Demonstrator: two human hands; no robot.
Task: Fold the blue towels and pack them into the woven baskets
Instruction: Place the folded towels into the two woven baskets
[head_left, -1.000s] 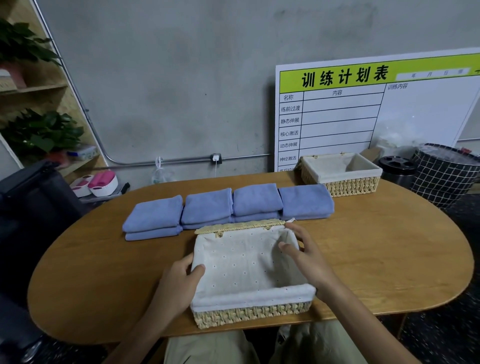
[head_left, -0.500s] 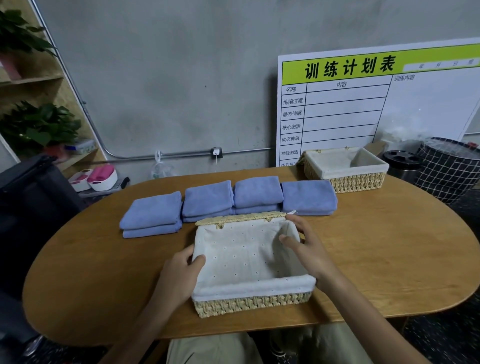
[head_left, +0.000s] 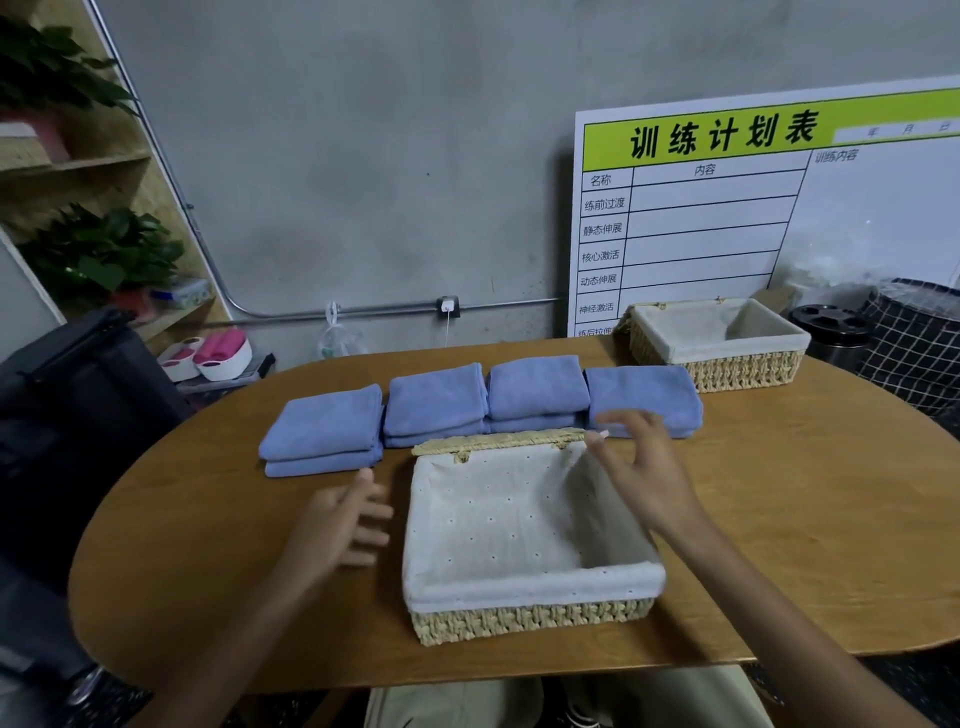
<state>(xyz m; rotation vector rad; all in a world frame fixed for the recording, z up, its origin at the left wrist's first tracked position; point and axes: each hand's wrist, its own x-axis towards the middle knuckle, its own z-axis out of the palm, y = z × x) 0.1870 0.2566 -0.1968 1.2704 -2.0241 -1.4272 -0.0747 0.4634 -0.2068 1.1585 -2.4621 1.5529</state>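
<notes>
near basket empty on worktop | left hand, right hand both spread, holding nothing | folded towels in row behind it | far basket empty | risk: one-handed lift lets stacked pair unfold

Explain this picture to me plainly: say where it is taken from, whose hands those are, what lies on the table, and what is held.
There is no machine here. A camera worn on a person's head looks forward and down at their own two bare hands. On the wooden table lies a row of folded blue towels. Nearer the person stands a cloth-lined woven basket with nothing in it, and a second basket sits at the far right. The left hand is beside the near basket, the right hand above its far right corner. Both are open and hold nothing.
</notes>
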